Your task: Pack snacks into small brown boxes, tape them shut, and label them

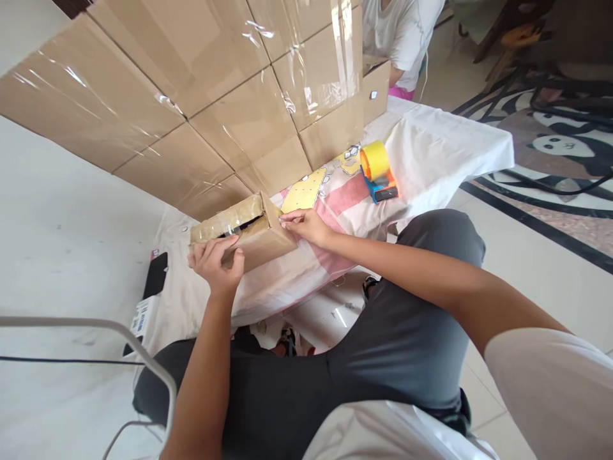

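Note:
A small cardboard box (268,246) lies on the cloth-covered table, with a dark gap along its top beside a flap covered in shiny tape. My left hand (218,260) grips the box's left end, fingers curved over the upper edge and thumb at the near side. At the right end, my right hand (309,227) has thumb and fingertips pinched together against the box's edge. Whatever is between those fingertips is too small to make out. A yellow roll in a blue and orange tape dispenser (378,169) stands farther right.
Taped cardboard boxes (244,128) are stacked along the back. A black phone-like object (156,275) lies at the table's left end. Another person in a white shirt (405,35) sits beyond the boxes. A grey metal tube (110,324) curves in at lower left.

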A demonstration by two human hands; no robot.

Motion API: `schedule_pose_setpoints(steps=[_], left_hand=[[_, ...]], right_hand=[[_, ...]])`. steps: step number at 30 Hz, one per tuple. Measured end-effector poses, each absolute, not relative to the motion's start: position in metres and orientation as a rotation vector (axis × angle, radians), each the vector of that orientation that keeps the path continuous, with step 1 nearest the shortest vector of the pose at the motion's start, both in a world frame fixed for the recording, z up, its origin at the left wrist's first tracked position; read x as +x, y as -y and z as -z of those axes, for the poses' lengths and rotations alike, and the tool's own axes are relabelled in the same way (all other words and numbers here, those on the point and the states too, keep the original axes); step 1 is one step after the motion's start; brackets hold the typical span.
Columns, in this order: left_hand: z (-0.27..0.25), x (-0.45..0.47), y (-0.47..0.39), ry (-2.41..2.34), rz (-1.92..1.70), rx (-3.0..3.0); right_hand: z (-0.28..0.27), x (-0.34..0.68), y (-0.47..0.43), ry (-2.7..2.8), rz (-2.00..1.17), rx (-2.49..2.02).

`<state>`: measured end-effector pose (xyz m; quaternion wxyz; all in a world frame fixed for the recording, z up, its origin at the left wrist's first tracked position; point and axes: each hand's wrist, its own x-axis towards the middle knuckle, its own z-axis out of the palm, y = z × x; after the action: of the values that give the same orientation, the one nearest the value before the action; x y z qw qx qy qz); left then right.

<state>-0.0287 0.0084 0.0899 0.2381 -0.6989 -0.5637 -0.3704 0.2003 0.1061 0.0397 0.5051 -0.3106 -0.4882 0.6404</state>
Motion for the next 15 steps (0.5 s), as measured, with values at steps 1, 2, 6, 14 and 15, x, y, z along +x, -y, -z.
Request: schedule_pose_setpoints(steps=[1, 2, 6, 14, 15], left_hand=[[-0.0897, -0.0287, -0.0079, 1.528, 1.028, -1.924], [-0.0897, -0.0288, -0.0074, 1.515, 1.036, -1.931], [-0.0907, -0.0289, -0.0076, 1.55, 1.008, -1.925], [-0.0891, -0.0298, -0.0063, 1.548, 1.026, -1.96], [-0.0884, -0.0304, -0.0062, 1.532, 1.033, -1.962]], right_hand=[[-0.0394, 0.201, -0.1058, 1.148, -1.567, -0.736], [-0.0393, 0.2018, -0.1054, 1.121, -1.588, -0.717], [-0.0395, 0.2049, -0.1024, 1.031, -1.659, -0.661], [-0.0324, 0.2038, -0.103, 1.175, -1.6, -0.692], [-0.0301, 0.2027, -0.1039, 1.212, -1.571, -0.701]])
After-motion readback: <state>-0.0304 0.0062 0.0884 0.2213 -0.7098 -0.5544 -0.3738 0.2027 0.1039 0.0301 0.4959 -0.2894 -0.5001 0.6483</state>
